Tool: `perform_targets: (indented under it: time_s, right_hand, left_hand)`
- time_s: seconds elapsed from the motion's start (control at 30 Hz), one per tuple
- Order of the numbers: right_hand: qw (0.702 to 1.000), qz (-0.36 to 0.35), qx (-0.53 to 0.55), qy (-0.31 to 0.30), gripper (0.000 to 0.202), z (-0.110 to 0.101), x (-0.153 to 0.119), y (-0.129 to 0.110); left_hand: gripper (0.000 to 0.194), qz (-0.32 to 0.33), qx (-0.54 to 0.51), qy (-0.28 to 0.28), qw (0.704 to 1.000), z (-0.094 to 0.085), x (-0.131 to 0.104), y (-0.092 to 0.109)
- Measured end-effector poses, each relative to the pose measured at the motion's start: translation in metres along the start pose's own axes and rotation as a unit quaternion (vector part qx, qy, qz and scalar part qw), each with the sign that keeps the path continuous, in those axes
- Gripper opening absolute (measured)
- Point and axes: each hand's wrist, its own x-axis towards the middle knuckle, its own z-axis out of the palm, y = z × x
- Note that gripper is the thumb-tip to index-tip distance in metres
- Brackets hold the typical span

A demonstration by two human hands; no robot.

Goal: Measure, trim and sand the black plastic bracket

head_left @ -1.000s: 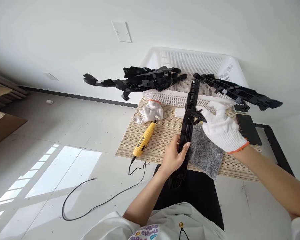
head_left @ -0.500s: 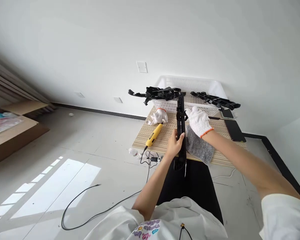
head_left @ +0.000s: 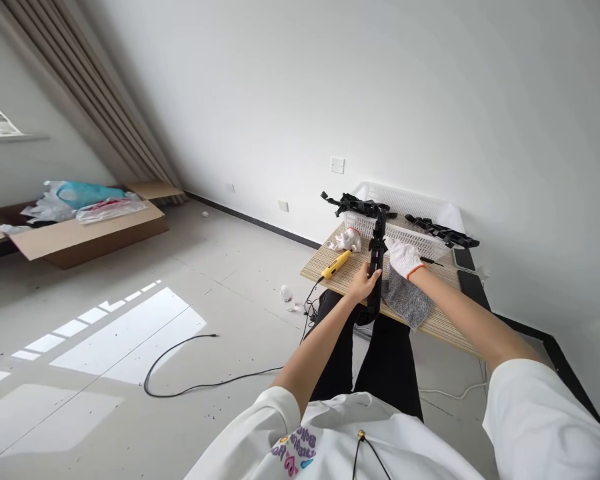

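Note:
My bare left hand [head_left: 363,283] is wrapped round the lower part of a long black plastic part [head_left: 377,257], which stands lengthwise in front of me. On its right side, my right hand [head_left: 401,256], in a white knitted glove with an orange cuff, touches the part near its middle. The right fingertips are too small to tell what they pinch. Behind, more black parts [head_left: 354,204] lie over the left of a white basket [head_left: 405,233], and others [head_left: 443,231] over its right. A grey cloth [head_left: 407,298] lies below my right hand.
On the wooden table [head_left: 450,320] are a yellow corded tool [head_left: 337,265], a white glove [head_left: 349,240], a dark thin tool [head_left: 431,261] and a black phone [head_left: 474,289]. A black cable [head_left: 215,383] crosses the floor. An open cardboard box [head_left: 105,233] stands at left.
The view has swung left, bringing more of the cardboard box and curtain into sight. Both hands stay at the same black part, with little change in their hold.

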Motion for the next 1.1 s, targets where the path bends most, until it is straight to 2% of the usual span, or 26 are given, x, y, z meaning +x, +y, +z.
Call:
perform_targets:
  time_s: [0.2, 0.4, 0.53, 0.73, 0.93, 1.1]
  right_hand:
    - [0.999, -0.001, 0.027, -0.029, 0.066, -0.015, 0.001, 0.007]
    - [0.996, 0.042, 0.047, -0.066, 0.059, -0.029, -0.015, 0.011]
    - [0.995, 0.045, 0.039, -0.079, 0.054, -0.037, -0.023, 0.007]
    - [0.997, 0.037, 0.026, -0.059, 0.056, -0.026, -0.03, 0.002]
    - [0.998, -0.019, 0.05, -0.02, 0.049, -0.01, -0.02, 0.017]
    - [0.996, -0.037, 0.077, -0.034, 0.042, -0.013, -0.016, 0.018]
  left_hand:
    - [0.029, 0.011, 0.021, -0.015, 1.0, 0.001, 0.001, -0.009]
    - [0.022, 0.029, 0.071, -0.06, 0.995, 0.002, 0.0, -0.012]
    - [0.018, 0.037, 0.081, -0.075, 0.993, 0.0, -0.002, -0.014]
    - [0.026, 0.028, 0.069, -0.093, 0.993, -0.008, -0.006, -0.016]
    - [0.028, 0.028, 0.075, -0.091, 0.993, -0.015, -0.011, -0.017]
    - [0.032, 0.011, 0.08, -0.097, 0.992, -0.021, -0.024, -0.01]
